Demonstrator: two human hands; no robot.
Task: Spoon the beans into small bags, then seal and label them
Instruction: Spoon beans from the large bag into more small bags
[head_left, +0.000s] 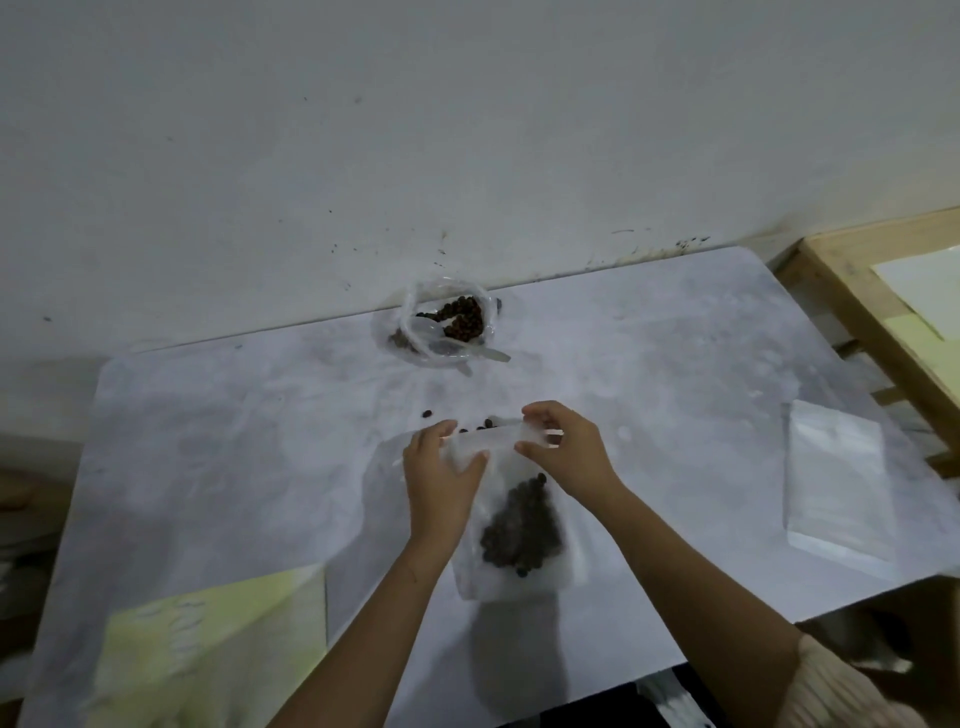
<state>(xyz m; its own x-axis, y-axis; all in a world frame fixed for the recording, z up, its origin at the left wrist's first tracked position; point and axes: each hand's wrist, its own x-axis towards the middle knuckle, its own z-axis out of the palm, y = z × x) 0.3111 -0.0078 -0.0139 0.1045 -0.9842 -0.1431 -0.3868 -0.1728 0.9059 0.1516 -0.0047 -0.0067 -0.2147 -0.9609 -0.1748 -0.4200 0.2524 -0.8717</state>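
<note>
A small clear bag (511, 569) lies on the table in front of me, holding a dark heap of beans (522, 530). My left hand (441, 475) pinches the left part of its top edge between thumb and fingers. My right hand (563, 449) pinches the right part of the same edge. At the back of the table a larger open plastic bag (415, 306) holds more beans (460, 317), with a clear plastic spoon (467, 349) resting in it. A few loose beans (483, 426) lie just beyond my hands.
A stack of empty clear bags (841, 467) lies at the table's right side. A pale yellow sheet with small labels (208, 639) sits at the front left. The white wall (467, 130) runs behind the table (234, 441). A wooden frame (857, 291) stands at the right.
</note>
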